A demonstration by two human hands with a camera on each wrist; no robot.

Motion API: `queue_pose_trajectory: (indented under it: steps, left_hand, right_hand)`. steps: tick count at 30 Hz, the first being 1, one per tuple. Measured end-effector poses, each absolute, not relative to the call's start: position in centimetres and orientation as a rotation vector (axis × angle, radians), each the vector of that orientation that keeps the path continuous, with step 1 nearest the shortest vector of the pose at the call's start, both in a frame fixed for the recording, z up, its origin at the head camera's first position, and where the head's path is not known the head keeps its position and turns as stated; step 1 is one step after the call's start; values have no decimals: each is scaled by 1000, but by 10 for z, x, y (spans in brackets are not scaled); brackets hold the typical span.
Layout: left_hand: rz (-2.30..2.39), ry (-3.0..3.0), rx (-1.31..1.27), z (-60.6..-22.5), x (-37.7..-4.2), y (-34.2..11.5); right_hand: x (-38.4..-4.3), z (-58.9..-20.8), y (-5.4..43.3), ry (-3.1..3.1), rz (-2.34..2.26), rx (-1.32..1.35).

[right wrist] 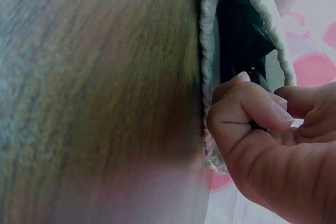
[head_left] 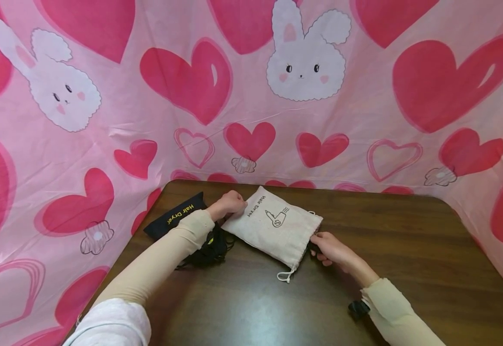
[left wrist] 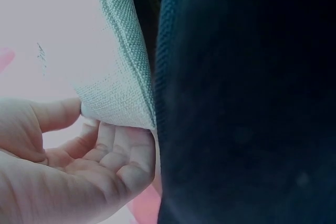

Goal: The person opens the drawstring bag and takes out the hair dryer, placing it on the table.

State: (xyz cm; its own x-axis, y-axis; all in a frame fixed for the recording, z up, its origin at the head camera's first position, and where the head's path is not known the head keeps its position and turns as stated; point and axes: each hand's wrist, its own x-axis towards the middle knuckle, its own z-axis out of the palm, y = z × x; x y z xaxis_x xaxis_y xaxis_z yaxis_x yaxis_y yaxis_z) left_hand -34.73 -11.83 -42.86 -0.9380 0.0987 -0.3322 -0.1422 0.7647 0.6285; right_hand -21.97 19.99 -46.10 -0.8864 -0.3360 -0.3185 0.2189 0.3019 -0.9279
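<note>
On the bench [head_left: 407, 250], between your two hands, lies the white drawstring "Hair Dryer" pouch [head_left: 251, 226], with its open mouth to the right.

Its long axis goes from your left hand [head_left: 231, 204], which pinches a corner of the closed end, slantwise toward you, to the gathered rim [right wrist: 207, 51]; so your right hand [head_left: 331, 250] is the nearer one to the opening. There the right fingers are curled and grip a dark item [right wrist: 257, 126], but I cannot tell what it is. The black "Hair Dryer" pouch [head_left: 177, 217] lies to the left, beside your left wrist.
</note>
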Motion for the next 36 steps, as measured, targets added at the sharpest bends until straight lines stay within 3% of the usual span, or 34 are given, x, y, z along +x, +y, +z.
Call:
queue_pose_trajectory:
  steps: [36]
  left_hand:
    - [1027,2593,-54,-429,-344,-121]
  right_hand:
    - [-214,-465,199,2080,-1761,-60]
